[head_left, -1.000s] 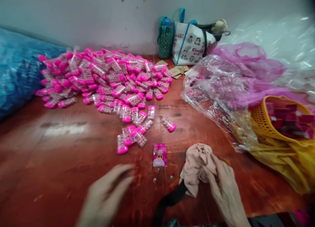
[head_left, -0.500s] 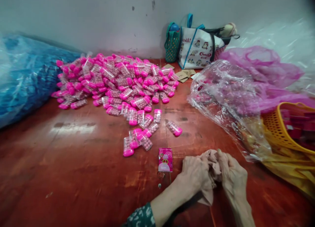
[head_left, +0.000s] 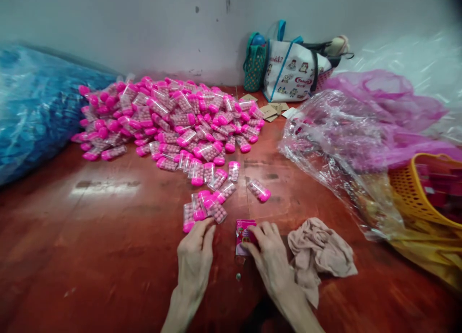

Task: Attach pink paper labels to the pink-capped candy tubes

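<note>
I see both bare hands low in the centre of the frame, resting on the red-brown wooden worktop (head_left: 90,236). The left hand (head_left: 195,256) lies flat with fingers extended, its fingertips touching the nearest of a small cluster of clear plastic candy tubes with pink caps (head_left: 204,208); its grip is loose and closed on nothing. The right hand (head_left: 269,256) lies just to the right, its fingertips on the lower edge of a small pink printed card packet (head_left: 243,232), which lies flat on the worktop between the two hands. Whether the right grip pinches the packet or only presses on it I cannot tell, as the fingers cover that edge.

Just right of the right hand lies a crumpled beige cloth (head_left: 319,251), apart from the fingers. A single pink-capped tube (head_left: 259,190) lies alone above the packet. The large heap of the same pink-capped tubes (head_left: 169,116) fills the upper centre. A blue plastic sack (head_left: 32,111) occupies the upper left. At right I note a crinkled clear plastic bag (head_left: 332,140) and a yellow plastic basket (head_left: 418,193). A white printed tote bag (head_left: 292,73) stands against the wall at upper centre-right.
</note>
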`<state>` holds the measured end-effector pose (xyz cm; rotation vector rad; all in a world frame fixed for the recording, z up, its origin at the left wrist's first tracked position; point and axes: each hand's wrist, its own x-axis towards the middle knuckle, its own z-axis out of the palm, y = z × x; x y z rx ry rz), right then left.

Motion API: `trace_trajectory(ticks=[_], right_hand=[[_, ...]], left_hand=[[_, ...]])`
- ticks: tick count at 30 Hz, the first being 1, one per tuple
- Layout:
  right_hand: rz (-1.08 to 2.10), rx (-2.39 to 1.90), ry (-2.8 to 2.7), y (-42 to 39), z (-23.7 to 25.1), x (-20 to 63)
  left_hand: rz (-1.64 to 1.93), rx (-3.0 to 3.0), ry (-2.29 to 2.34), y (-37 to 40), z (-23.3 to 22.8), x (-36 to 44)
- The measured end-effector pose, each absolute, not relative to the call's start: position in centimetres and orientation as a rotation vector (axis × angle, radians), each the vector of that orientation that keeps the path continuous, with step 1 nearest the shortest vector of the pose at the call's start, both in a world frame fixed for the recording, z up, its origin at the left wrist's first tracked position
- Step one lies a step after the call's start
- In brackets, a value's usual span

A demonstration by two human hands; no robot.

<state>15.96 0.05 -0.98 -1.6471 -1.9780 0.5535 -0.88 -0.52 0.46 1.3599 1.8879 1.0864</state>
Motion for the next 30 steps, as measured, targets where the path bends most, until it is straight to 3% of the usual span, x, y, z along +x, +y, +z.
trace_trajectory(ticks=[9,30], right_hand=[[0.589,-1.636,-1.907,-0.8,-2.9,15.1],[0.56,-1.627,-1.841,-0.8,-3.9,14.8]], left_hand=[[1.024,1.262,1.681,-1.7,-0.9,1.8],[0.863,1.615,1.752,-1.6,-2.3,1.8]])
